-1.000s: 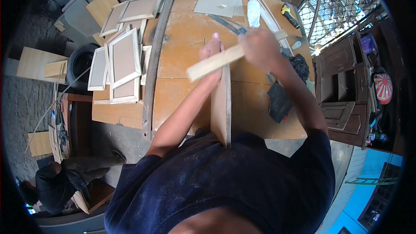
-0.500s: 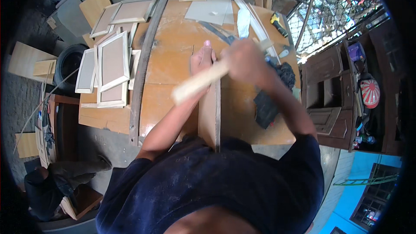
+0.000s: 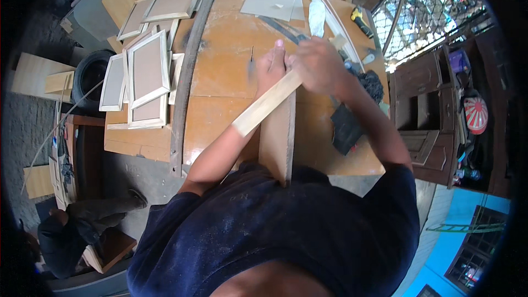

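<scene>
My right hand [image 3: 319, 69] is closed round a pale wooden strip [image 3: 267, 104], which slants from beyond my knuckles down toward my left forearm. Under it, a long narrow brown board [image 3: 278, 143] runs from my waist out to my hands, one long edge facing up. My left hand [image 3: 270, 70] grips the far part of this board with the thumb pointing up; the other fingers are partly hidden. The strip lies across the board's upper edge, close beside my left hand. Whether they touch cannot be made out.
Several pale wooden frames with brown panels [image 3: 148, 69] lie on the orange worktable [image 3: 220, 77] at left, beside a long dark bar [image 3: 192, 71]. A yellow-black tool [image 3: 361, 22], black cloth [image 3: 369, 85] and dark sheet [image 3: 346, 129] lie at right. Another person [image 3: 60, 236] sits at lower left.
The wooden strip, blurred before, has turned steeper, its near end swinging toward me. My left hand keeps its grip on the board. The whole view has shifted slightly.
</scene>
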A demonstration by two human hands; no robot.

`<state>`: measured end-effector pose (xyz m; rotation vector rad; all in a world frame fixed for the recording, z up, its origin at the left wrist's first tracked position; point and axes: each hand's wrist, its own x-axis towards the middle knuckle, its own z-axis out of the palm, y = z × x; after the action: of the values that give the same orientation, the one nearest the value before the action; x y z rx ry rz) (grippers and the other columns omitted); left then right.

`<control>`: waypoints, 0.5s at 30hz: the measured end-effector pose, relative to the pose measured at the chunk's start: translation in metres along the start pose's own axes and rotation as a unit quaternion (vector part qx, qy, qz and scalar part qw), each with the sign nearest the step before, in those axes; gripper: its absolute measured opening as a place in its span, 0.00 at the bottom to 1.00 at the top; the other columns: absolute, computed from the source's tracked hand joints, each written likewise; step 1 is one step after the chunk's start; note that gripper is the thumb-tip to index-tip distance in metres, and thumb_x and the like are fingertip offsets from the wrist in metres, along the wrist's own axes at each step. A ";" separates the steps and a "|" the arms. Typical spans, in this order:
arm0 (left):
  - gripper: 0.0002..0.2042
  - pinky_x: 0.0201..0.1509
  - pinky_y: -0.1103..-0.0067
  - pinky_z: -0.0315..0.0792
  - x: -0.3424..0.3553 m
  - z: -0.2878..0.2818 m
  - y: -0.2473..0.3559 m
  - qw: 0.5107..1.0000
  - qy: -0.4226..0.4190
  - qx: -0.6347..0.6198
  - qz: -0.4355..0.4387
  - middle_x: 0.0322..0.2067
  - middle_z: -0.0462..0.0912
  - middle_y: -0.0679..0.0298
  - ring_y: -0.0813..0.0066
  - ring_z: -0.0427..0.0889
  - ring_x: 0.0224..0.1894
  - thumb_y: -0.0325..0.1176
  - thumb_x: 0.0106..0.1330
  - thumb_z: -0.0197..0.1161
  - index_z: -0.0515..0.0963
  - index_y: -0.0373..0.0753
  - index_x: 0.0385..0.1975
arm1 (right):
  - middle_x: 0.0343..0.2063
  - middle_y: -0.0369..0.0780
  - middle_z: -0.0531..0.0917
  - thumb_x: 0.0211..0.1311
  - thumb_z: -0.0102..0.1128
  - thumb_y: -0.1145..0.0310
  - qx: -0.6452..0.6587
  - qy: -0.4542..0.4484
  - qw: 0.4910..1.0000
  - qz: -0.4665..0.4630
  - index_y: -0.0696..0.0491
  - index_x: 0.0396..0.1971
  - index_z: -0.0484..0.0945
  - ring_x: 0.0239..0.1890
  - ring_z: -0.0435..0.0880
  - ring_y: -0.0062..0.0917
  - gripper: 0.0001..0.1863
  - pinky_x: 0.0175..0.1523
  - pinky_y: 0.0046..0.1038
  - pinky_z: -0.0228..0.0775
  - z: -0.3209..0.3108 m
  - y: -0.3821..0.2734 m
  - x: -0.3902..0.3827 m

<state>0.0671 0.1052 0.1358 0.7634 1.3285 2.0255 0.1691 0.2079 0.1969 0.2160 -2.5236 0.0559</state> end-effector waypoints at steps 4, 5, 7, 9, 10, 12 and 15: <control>0.26 0.24 0.81 0.59 -0.001 -0.009 0.008 0.995 -0.032 -0.023 -0.097 0.14 0.68 0.73 0.85 0.62 0.18 0.49 0.77 0.49 0.68 0.42 0.15 | 0.16 0.42 0.77 0.54 0.56 0.66 -0.079 -0.005 0.996 0.040 0.51 0.19 0.76 0.23 0.78 0.37 0.08 0.33 0.39 0.67 -0.001 0.032 -0.013; 0.25 0.17 0.83 0.56 -0.001 -0.003 -0.002 1.000 0.005 0.013 -0.013 0.12 0.66 0.73 0.85 0.64 0.14 0.49 0.76 0.49 0.67 0.45 0.14 | 0.16 0.42 0.77 0.54 0.56 0.66 -0.082 -0.004 0.996 0.039 0.51 0.19 0.76 0.23 0.78 0.37 0.08 0.33 0.39 0.67 0.001 0.029 -0.015; 0.25 0.17 0.83 0.57 -0.002 -0.005 0.006 0.999 0.000 0.010 -0.033 0.12 0.66 0.73 0.85 0.64 0.14 0.49 0.76 0.49 0.67 0.45 0.14 | 0.18 0.43 0.78 0.55 0.55 0.66 -0.006 -0.040 0.999 -0.021 0.52 0.19 0.76 0.23 0.78 0.38 0.08 0.33 0.39 0.67 0.006 0.000 -0.010; 0.25 0.18 0.83 0.57 0.001 -0.009 0.005 0.997 -0.018 -0.025 -0.065 0.13 0.68 0.73 0.85 0.65 0.15 0.49 0.76 0.50 0.67 0.45 0.15 | 0.19 0.42 0.77 0.51 0.56 0.67 -0.028 -0.045 0.998 0.036 0.52 0.19 0.75 0.24 0.77 0.38 0.06 0.33 0.39 0.66 -0.003 0.030 -0.009; 0.25 0.18 0.83 0.57 0.000 -0.007 0.002 0.997 -0.019 -0.027 -0.063 0.13 0.68 0.73 0.85 0.65 0.15 0.49 0.76 0.50 0.67 0.45 0.15 | 0.19 0.41 0.76 0.47 0.58 0.69 -0.052 -0.049 0.993 0.090 0.53 0.18 0.74 0.26 0.76 0.37 0.05 0.33 0.38 0.65 -0.007 0.044 -0.009; 0.25 0.16 0.82 0.57 -0.007 -0.011 -0.004 0.999 -0.006 -0.022 -0.038 0.12 0.68 0.72 0.85 0.64 0.13 0.50 0.76 0.50 0.68 0.45 0.15 | 0.19 0.41 0.75 0.46 0.58 0.69 -0.045 -0.006 0.998 0.037 0.53 0.18 0.73 0.26 0.76 0.39 0.05 0.33 0.40 0.64 0.007 0.029 -0.014; 0.26 0.23 0.82 0.56 -0.002 -0.008 0.002 0.999 -0.016 -0.010 -0.036 0.14 0.65 0.75 0.87 0.60 0.18 0.50 0.77 0.48 0.68 0.44 0.15 | 0.18 0.40 0.75 0.50 0.57 0.68 0.029 -0.034 0.998 0.048 0.50 0.17 0.74 0.26 0.77 0.38 0.06 0.35 0.40 0.68 0.000 0.039 -0.004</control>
<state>0.0618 0.0986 0.1350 0.7248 1.2975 1.9589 0.1657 0.2473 0.1954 0.1225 -2.6011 0.1636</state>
